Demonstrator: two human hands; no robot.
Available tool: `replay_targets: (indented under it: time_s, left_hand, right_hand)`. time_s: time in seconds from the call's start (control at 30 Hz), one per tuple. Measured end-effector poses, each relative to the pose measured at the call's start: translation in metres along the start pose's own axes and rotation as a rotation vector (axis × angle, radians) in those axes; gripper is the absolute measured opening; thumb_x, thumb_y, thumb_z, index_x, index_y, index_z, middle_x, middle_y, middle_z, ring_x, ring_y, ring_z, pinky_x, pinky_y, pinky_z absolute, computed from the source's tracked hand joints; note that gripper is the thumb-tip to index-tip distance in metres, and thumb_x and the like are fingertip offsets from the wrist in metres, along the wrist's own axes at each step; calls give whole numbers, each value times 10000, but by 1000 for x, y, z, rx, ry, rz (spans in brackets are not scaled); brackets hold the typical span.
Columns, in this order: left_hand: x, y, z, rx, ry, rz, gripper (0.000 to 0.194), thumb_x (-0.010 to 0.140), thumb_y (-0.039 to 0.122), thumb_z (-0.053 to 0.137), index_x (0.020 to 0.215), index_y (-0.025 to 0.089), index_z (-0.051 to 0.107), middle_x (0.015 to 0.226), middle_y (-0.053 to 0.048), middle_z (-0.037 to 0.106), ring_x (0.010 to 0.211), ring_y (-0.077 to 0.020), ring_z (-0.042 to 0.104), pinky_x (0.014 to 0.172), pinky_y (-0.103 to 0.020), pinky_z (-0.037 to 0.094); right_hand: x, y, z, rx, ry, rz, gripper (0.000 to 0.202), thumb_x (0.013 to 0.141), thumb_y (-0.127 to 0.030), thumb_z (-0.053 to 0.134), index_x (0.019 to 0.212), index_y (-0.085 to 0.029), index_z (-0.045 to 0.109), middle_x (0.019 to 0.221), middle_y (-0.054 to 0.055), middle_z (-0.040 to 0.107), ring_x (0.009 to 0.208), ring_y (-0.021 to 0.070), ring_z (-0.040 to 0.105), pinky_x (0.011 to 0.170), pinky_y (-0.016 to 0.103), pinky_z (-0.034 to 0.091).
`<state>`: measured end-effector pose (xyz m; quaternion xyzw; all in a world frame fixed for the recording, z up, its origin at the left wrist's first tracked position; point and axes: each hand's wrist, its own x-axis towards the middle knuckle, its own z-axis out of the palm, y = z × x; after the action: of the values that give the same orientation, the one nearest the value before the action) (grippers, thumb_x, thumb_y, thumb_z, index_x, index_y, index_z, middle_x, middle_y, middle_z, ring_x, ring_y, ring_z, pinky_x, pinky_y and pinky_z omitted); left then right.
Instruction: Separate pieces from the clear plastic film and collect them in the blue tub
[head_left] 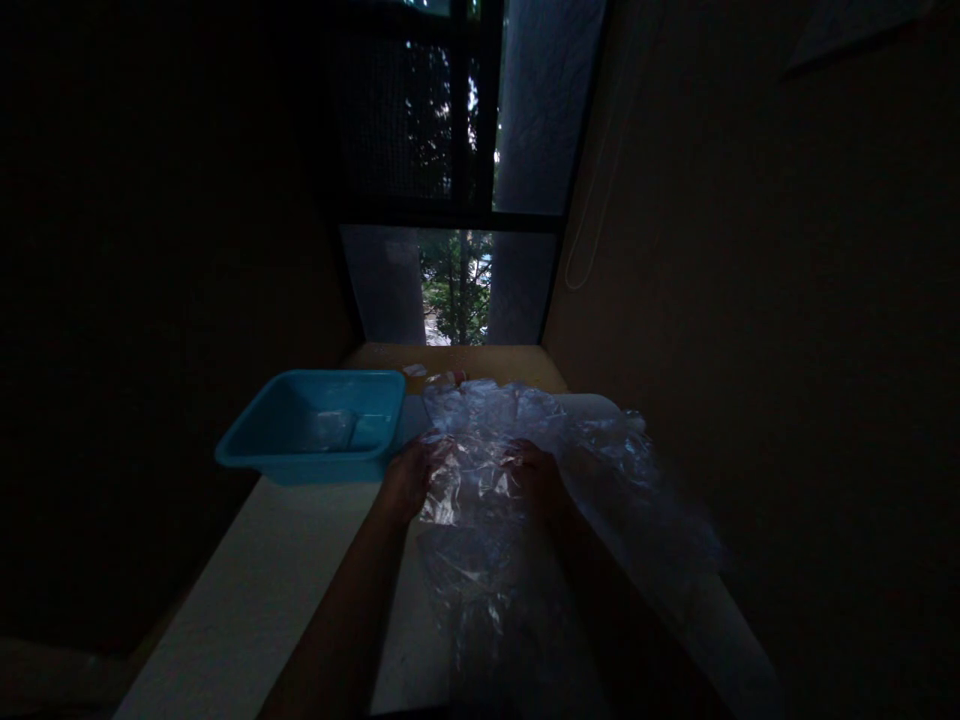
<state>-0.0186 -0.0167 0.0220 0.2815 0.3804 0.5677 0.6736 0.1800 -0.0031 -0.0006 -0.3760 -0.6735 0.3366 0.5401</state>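
Observation:
A clear, crinkled plastic bag (pixel 469 485) is stretched between my two hands above the white table. My left hand (pixel 409 480) grips its left side, fingers curled over the edge, close to the blue basin. On the opposite side my right hand (pixel 536 475) is closed on the same plastic. More clear plastic (pixel 472 580) lies on the table nearer to me. A heap of crumpled plastic bags (pixel 495 400) sits just beyond my hands, and further plastic (pixel 637 480) spreads along the right side. Dim light hides the exact finger positions.
A blue basin (pixel 300 462) stands at the left, with some clear plastic (pixel 330 430) inside. The white table (pixel 300 560) runs up to a wooden sill (pixel 510 360) with small items on it. Dark walls close in on both sides, and a blind cord (pixel 581 285) hangs at right.

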Motion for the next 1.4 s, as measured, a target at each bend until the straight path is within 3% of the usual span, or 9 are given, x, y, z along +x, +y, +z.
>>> replay_targets:
  time_s: [0.2,0.33,0.47,0.57,0.7,0.9,1.1,1.3,1.4]
  left_hand:
    - [-1,3,6,-20,83,-53,308,767,381,398,839,147,585,704,-49,646,689,-169,603,564,-248,469]
    - [-4,5,10,-46,92,-46,312,777,388,379,774,152,583,690,-41,636,706,-171,602,606,-267,473]
    - [-4,4,6,-141,-4,-22,385,771,435,357,749,125,584,804,-88,637,820,-197,582,741,-326,453]
    - [-3,2,1,-170,-76,30,284,736,362,442,751,120,590,848,-95,631,861,-205,570,797,-357,425]
    - [-1,-1,-1,-138,-50,87,150,693,238,494,700,131,600,769,-65,639,799,-194,583,772,-348,435]
    - [-1,-3,2,-50,-1,69,120,684,179,522,703,108,617,735,-62,647,746,-171,588,751,-290,435]
    - [-1,3,-1,-256,-151,-36,398,742,423,392,704,105,628,754,-93,656,816,-219,586,806,-372,417]
    - [1,-1,0,-103,-69,8,217,699,263,487,756,112,633,780,-83,664,819,-201,591,772,-313,434]
    - [1,-2,3,-22,-11,-4,163,671,195,517,767,118,625,751,-70,665,767,-182,601,716,-278,449]
  right_hand:
    - [1,11,-1,-216,3,-219,297,652,-120,400,773,-226,650,838,47,598,831,168,533,726,322,441]
    - [-1,8,1,-447,57,-395,335,678,-83,393,826,-256,639,850,30,606,866,174,499,772,366,406]
    - [-4,-2,5,-630,100,-474,357,724,-54,374,861,-271,623,889,7,618,933,179,461,841,400,333]
    - [-6,-6,6,-663,113,-473,334,737,-66,379,876,-259,613,936,4,611,985,191,421,850,406,313]
    - [-7,-5,6,-635,129,-506,339,713,-45,355,850,-217,613,957,21,598,1016,199,386,837,390,325]
    - [-7,-6,4,-629,83,-459,404,667,-33,365,950,-218,586,968,29,595,942,189,452,843,395,332]
    - [-7,-7,2,-467,150,-426,272,709,-135,390,859,-196,608,876,62,613,863,172,530,767,351,428]
    - [-2,-3,3,-277,210,-97,142,706,-245,478,704,-202,614,758,50,637,711,161,586,676,309,472]
    - [0,-3,3,-71,218,89,204,674,-255,512,853,-202,593,758,37,646,655,156,593,601,292,481]
